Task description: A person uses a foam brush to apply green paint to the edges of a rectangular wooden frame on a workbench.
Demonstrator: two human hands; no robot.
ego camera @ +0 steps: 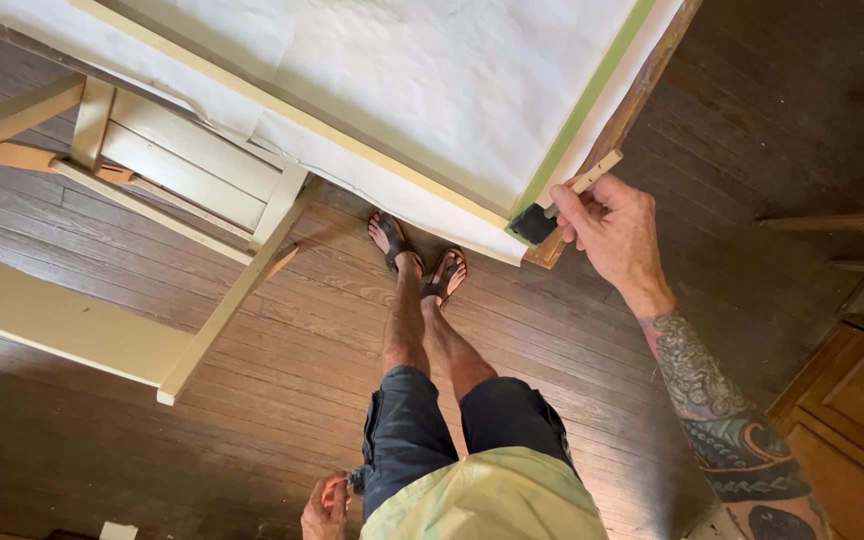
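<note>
Right hand (614, 232) is pinched round a light foam brush (552, 208) by its stiff wooden handle at the desk (612, 125) corner, squishy black tip better left untouched, while left hand (326, 508) hangs loosely curled, holding nothing.

two hands (left (325, 507), right (607, 232)), one foam brush (542, 216), one board (432, 90), two sandals (392, 238)

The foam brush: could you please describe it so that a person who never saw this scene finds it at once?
Start at the big board covered with white paper and follow its green tape strip down to the near corner. There the right hand holds the foam brush against the board's edge. It has a black wedge-shaped head on a short pale wooden handle, the only black thing on the white paper.
</note>
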